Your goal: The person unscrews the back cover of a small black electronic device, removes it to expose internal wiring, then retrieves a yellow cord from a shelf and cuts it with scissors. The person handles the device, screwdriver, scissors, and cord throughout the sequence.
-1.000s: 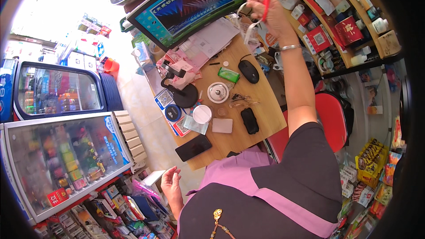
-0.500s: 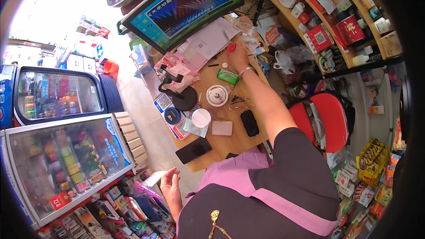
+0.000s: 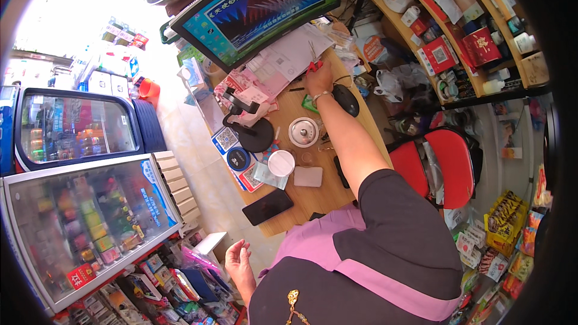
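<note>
My right hand [image 3: 320,79] is closed on the red handles of a pair of scissors [image 3: 314,66], whose blades point away over papers [image 3: 283,60] below the monitor. Beneath my right wrist a green packet [image 3: 309,103] is mostly hidden. Just right of that hand lies a black computer mouse [image 3: 346,101]. My left hand [image 3: 241,268] hangs low off the desk's near left corner, fingers loosely bent and apart, holding nothing I can see. Beside it is a white box-like edge [image 3: 210,242].
On the wooden desk [image 3: 319,200] are a lidded white pot [image 3: 303,132], a black phone stand [image 3: 256,135], a round white container [image 3: 280,163] and a black phone [image 3: 268,206]. A monitor [image 3: 259,15] stands behind. A red chair [image 3: 453,165] is at right, a glass-topped freezer [image 3: 90,222] at left.
My right hand has shifted left and slightly nearer with the scissors, covering most of the green packet and uncovering the mouse. My left hand has moved slightly right and nearer.
</note>
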Motion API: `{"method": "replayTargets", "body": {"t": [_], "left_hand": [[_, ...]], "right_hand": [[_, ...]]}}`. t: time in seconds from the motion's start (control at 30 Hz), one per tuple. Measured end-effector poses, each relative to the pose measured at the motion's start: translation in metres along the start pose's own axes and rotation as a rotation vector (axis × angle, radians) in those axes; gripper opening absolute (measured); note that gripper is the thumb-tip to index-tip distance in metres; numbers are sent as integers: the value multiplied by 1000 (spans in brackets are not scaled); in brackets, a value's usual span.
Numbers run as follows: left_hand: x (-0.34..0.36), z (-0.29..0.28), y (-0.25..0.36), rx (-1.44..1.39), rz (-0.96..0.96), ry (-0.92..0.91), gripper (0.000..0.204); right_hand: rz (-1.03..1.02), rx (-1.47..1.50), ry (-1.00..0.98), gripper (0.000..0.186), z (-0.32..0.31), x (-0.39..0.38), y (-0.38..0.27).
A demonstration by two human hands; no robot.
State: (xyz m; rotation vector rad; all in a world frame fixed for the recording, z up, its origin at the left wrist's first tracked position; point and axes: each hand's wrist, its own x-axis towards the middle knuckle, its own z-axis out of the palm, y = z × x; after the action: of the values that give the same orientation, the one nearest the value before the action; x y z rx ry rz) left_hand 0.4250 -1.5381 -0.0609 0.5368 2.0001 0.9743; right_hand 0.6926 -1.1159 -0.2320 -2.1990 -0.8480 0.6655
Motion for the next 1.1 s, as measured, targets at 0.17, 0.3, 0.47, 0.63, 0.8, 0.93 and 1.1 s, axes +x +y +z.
{"method": "replayTargets", "body": {"t": [0.17, 0.3, 0.47, 0.63, 0.8, 0.93, 1.1], "left_hand": [[11, -6, -9, -13, 29, -61, 19], [18, -8, -9, 2, 71, -123, 20], [23, -19, -9, -32, 159, -186, 20], [30, -44, -34, -56, 193, -271, 19], [50, -86, -48, -71, 258, -371, 20], [68, -142, -64, -85, 305, -390, 19], [95, -197, -91, -80, 293, -380, 18]], "right_hand": [[-115, 238, 57, 31, -29, 1, -2], [-350, 462, -59, 31, -95, -8, -42], [-418, 814, -438, 32, -194, -30, -93], [-435, 977, -558, 31, -276, -93, -113], [-417, 1104, -588, 33, -302, -157, -98], [-355, 1082, -425, 39, -299, -208, -76], [-196, 990, -225, 36, -271, -241, -26]]}}
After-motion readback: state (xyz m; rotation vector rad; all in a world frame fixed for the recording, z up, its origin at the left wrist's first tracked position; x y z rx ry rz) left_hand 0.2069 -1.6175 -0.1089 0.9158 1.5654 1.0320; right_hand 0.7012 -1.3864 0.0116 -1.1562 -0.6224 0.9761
